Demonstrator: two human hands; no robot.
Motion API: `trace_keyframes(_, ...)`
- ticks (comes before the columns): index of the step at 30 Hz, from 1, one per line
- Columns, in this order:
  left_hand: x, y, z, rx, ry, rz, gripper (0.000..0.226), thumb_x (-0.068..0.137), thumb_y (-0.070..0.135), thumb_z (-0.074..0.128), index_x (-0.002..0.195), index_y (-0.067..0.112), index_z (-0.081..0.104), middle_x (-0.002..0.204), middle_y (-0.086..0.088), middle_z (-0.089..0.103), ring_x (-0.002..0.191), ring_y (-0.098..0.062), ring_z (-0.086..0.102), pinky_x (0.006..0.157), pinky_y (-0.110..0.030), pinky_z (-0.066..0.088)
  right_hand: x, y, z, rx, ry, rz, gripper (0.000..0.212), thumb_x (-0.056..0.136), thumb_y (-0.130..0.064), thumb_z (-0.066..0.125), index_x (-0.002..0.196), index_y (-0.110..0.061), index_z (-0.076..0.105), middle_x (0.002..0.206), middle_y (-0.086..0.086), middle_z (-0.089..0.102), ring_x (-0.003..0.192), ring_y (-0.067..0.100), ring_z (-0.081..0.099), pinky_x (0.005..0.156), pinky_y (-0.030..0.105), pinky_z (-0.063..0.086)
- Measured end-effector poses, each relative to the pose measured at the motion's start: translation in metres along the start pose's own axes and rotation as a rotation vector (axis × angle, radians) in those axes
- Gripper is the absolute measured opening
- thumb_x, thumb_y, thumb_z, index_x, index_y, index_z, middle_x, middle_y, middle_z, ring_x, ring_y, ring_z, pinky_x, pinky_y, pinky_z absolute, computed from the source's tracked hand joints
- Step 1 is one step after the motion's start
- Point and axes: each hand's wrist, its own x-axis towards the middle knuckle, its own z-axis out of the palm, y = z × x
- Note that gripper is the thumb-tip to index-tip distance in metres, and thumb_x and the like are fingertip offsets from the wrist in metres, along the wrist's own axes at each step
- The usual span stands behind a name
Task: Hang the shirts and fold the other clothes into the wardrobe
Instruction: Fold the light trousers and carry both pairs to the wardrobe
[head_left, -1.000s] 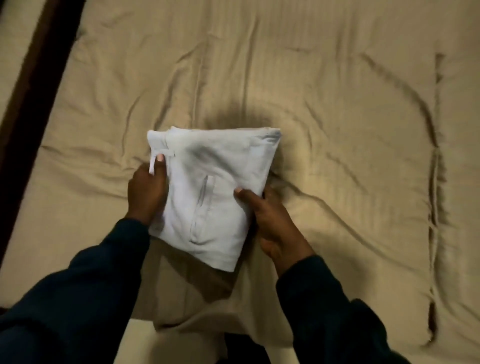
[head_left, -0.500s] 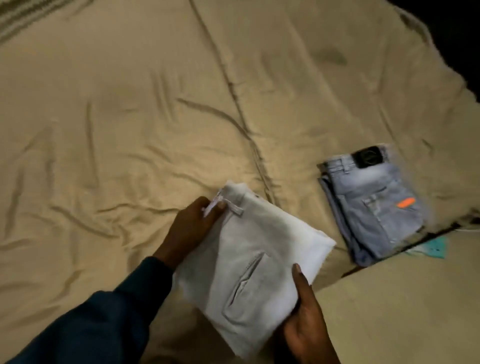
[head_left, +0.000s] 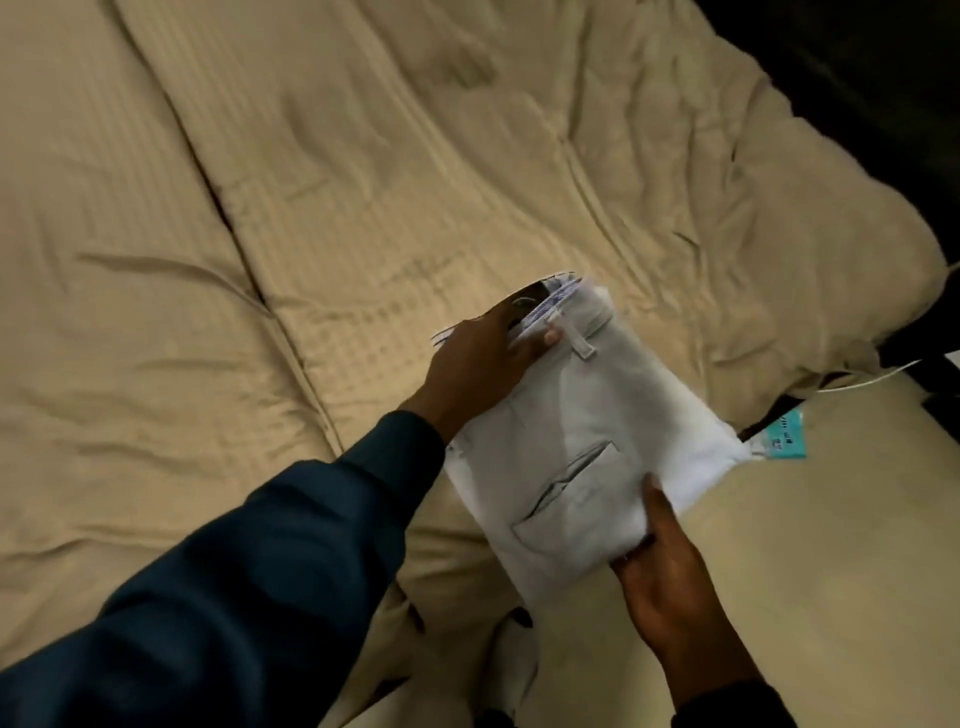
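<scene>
Folded white trousers (head_left: 587, 447) with a welt pocket facing up are held between both hands, above the right part of the beige bed (head_left: 311, 208). My left hand (head_left: 483, 358) grips the waistband end, thumb on top near a belt loop. The lower edge is gripped by my right hand (head_left: 670, 587), thumb lying over the cloth. I cannot tell whether the trousers rest on anything beneath them. No shirts or wardrobe are in view.
A teal tag (head_left: 787, 441) pokes out at the trousers' right corner. A white cable (head_left: 872, 374) runs along the rumpled duvet edge at the right. Beyond the bed's far right side it is dark. A paler sheet (head_left: 831, 571) lies lower right.
Both hands have lifted the white trousers off the bed and carried them right. They now cover the spot where folded blue jeans lay half a second ago.
</scene>
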Motion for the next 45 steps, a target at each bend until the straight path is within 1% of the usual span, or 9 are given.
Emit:
trace_keyframes(3, 0.013, -0.013, 0.025, 0.067, 0.013, -0.054, 0.060, 0.094, 0.056, 0.057, 0.140, 0.019, 0.047, 0.126, -0.009, 0.063, 0.114, -0.030, 0.059, 0.075, -0.030, 0.038, 0.027, -0.004, -0.013, -0.129, -0.011, 0.053, 0.046, 0.097, -0.038, 0.055, 0.139, -0.020, 0.054, 0.126, 0.006, 0.069, 0.114, 0.026, 0.067, 0.095, 0.046, 0.052)
trace_keyframes(7, 0.020, -0.004, 0.034, -0.079, 0.228, -0.030, 0.030, 0.095, 0.045, 0.063, 0.103, 0.016, 0.062, 0.086, -0.002, 0.063, 0.088, -0.029, 0.062, 0.062, -0.029, 0.029, 0.043, 0.000, -0.036, -0.055, -0.123, 0.029, 0.041, 0.103, -0.027, 0.048, 0.144, -0.024, 0.048, 0.136, 0.006, 0.063, 0.124, 0.028, 0.060, 0.105, 0.052, 0.047)
trace_keyframes(10, 0.031, 0.002, 0.038, 0.026, 0.165, 0.037, 0.041, 0.096, 0.047, 0.059, 0.117, 0.012, 0.063, 0.107, -0.009, 0.070, 0.097, -0.030, 0.063, 0.067, -0.029, 0.033, 0.042, 0.004, -0.041, -0.009, -0.118, 0.067, 0.042, 0.100, -0.027, 0.049, 0.143, -0.025, 0.048, 0.135, 0.005, 0.064, 0.122, 0.027, 0.062, 0.096, 0.046, 0.054)
trace_keyframes(15, 0.028, -0.002, 0.055, 0.170, 0.280, 0.113, 0.040, 0.094, 0.036, 0.065, 0.122, 0.008, 0.062, 0.117, -0.014, 0.068, 0.104, -0.036, 0.062, 0.080, -0.036, 0.044, 0.045, 0.003, -0.032, -0.534, 0.367, -0.171, 0.056, 0.083, -0.048, 0.070, 0.118, -0.007, 0.055, 0.113, 0.014, 0.067, 0.100, 0.031, 0.066, 0.082, 0.042, 0.053)
trace_keyframes(19, 0.013, -0.004, 0.063, 0.185, 0.339, 0.093, 0.045, 0.091, 0.034, 0.070, 0.129, 0.012, 0.060, 0.117, -0.011, 0.066, 0.105, -0.033, 0.059, 0.084, -0.037, 0.042, 0.040, -0.002, 0.003, -1.080, 0.737, -0.497, 0.069, 0.085, -0.032, 0.074, 0.136, 0.002, 0.043, 0.135, 0.030, 0.045, 0.122, 0.050, 0.047, 0.096, 0.059, 0.042)
trace_keyframes(25, 0.033, 0.013, 0.062, -0.018, 0.302, 0.174, 0.033, 0.088, 0.025, 0.074, 0.118, 0.012, 0.066, 0.118, -0.007, 0.069, 0.108, -0.026, 0.061, 0.088, -0.034, 0.046, 0.071, -0.020, 0.031, -1.408, 0.356, -1.123, 0.060, 0.100, -0.034, 0.050, 0.152, -0.009, 0.035, 0.159, 0.018, 0.027, 0.146, 0.034, 0.027, 0.112, 0.047, 0.030)
trace_keyframes(30, 0.020, 0.003, 0.075, 0.182, 0.447, 0.062, 0.043, 0.096, 0.033, 0.062, 0.131, 0.009, 0.058, 0.135, -0.011, 0.059, 0.126, -0.032, 0.051, 0.103, -0.039, 0.037, 0.100, -0.018, 0.038, -1.698, 0.226, -1.152, 0.061, 0.104, -0.042, 0.035, 0.157, -0.016, 0.024, 0.165, 0.015, 0.014, 0.152, 0.033, 0.014, 0.117, 0.051, 0.026)
trace_keyframes(35, -0.022, -0.003, 0.098, 0.314, 0.465, 0.052, 0.058, 0.107, 0.037, 0.037, 0.158, 0.014, 0.023, 0.167, -0.008, 0.008, 0.155, -0.027, 0.000, 0.125, -0.048, 0.008, 0.109, -0.035, 0.047, -1.837, 0.185, -1.272, 0.057, 0.106, -0.041, 0.030, 0.159, -0.024, 0.018, 0.167, 0.007, 0.008, 0.154, 0.025, 0.004, 0.121, 0.045, 0.011)
trace_keyframes(45, -0.003, -0.042, 0.120, 0.193, 0.447, -0.077, 0.061, 0.104, 0.040, 0.026, 0.159, 0.015, 0.019, 0.167, -0.002, 0.011, 0.155, -0.020, 0.003, 0.124, -0.049, 0.009, 0.149, -0.036, 0.045, -1.925, -0.034, -1.239, 0.058, 0.106, -0.042, 0.028, 0.159, -0.027, 0.013, 0.168, 0.003, 0.002, 0.154, 0.023, -0.002, 0.121, 0.052, 0.017)
